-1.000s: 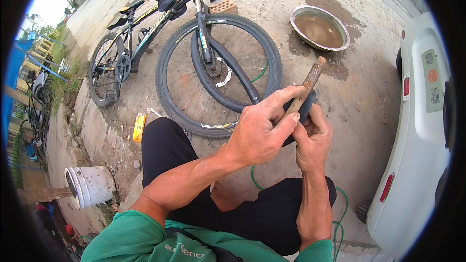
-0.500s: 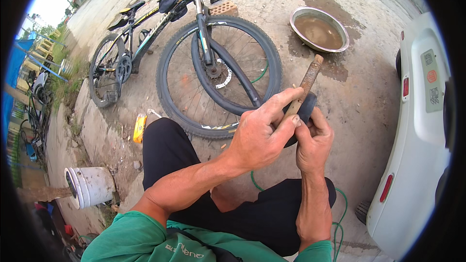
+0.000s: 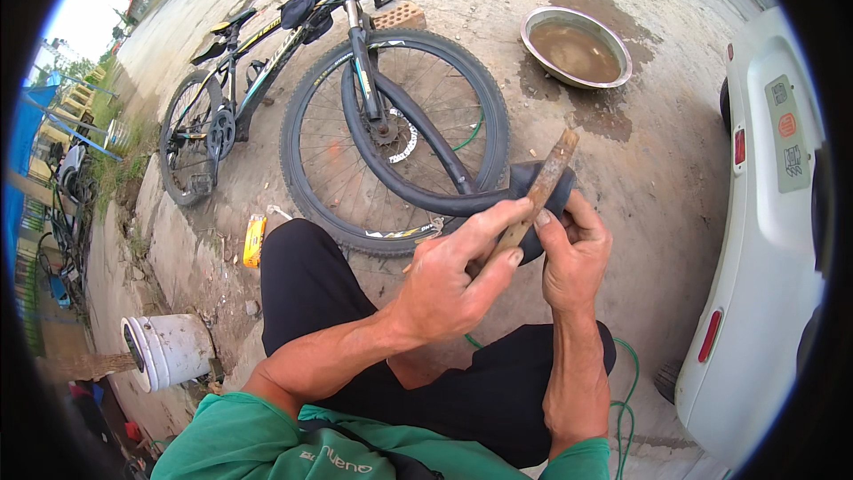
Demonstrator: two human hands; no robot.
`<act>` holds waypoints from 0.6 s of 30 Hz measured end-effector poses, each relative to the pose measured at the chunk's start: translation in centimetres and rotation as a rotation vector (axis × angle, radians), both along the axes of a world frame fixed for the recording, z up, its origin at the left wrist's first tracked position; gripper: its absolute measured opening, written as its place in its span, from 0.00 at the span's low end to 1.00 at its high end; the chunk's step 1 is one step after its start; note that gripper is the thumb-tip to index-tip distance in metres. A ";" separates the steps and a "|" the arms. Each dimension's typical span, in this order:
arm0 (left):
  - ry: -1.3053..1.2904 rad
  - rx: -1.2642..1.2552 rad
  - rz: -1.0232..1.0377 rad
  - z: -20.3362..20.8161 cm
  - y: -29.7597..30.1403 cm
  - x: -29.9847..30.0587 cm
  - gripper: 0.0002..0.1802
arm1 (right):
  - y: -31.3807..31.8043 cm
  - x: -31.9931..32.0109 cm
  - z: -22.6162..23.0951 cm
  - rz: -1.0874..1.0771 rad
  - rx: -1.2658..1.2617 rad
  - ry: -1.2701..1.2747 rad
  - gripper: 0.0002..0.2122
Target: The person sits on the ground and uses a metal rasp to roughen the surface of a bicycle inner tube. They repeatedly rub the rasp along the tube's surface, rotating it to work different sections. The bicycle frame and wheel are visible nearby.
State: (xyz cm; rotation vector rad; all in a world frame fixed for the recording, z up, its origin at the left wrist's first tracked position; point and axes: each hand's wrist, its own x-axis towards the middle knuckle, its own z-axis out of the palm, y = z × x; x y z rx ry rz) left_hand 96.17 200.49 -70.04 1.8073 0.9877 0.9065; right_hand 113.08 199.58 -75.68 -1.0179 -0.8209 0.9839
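Observation:
My left hand (image 3: 458, 276) is closed round the near end of a brown wooden stick (image 3: 542, 182), whose far part looks rough and worn. The stick slants up to the right, across a black inner tube (image 3: 422, 204). My right hand (image 3: 577, 258) pinches a folded part of that tube, its thumb on the rubber close to the stick. From there the tube runs left in a long loop over the front wheel (image 3: 306, 156) of a bicycle. How the stick's underside meets the rubber is hidden.
The bicycle (image 3: 267, 71) stands ahead on the left, a perforated brick (image 3: 400, 16) beside it. A metal basin (image 3: 577, 46) holds murky water. At the right is a white vehicle (image 3: 755, 240). A yellow packet (image 3: 254, 242), a white bucket (image 3: 173, 351) and a green hose (image 3: 629, 391) lie around me.
My left hand has drawn back, down and to the left, bringing the stick with it. More of the tube shows beside the stick. My right hand keeps its grip in nearly the same place.

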 end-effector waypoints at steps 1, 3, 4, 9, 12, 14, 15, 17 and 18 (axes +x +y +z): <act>-0.032 0.010 -0.018 -0.9 -0.8 -0.2 0.28 | 0.1 -0.1 0.0 -0.007 0.003 0.027 0.11; -0.094 0.030 -0.037 -2.0 -1.8 -0.5 0.28 | 0.0 -0.3 -0.3 0.006 0.014 0.044 0.11; -0.068 0.017 -0.021 -2.6 -1.4 -0.3 0.28 | 0.0 -0.3 -0.6 0.019 0.020 0.033 0.11; -0.052 -0.057 0.003 0.1 2.1 1.9 0.28 | -0.3 0.1 -0.8 0.057 -0.019 -0.010 0.11; -0.059 0.031 -0.003 0.0 0.5 0.6 0.28 | -0.2 0.1 -0.1 0.012 -0.005 0.004 0.11; -0.089 0.054 -0.045 -1.7 -1.3 -0.5 0.28 | 0.0 0.1 -0.1 0.007 -0.003 0.028 0.11; -0.087 0.040 -0.039 -2.4 -1.6 -0.7 0.28 | -0.1 0.0 -0.2 0.005 0.003 0.029 0.11; -0.093 -0.023 -0.027 -2.8 -1.4 -0.2 0.27 | -0.2 -0.1 -0.8 0.007 0.009 0.029 0.11; -0.100 -0.065 -0.014 -2.0 -0.4 0.6 0.27 | -0.1 0.0 -0.9 0.021 -0.005 0.009 0.10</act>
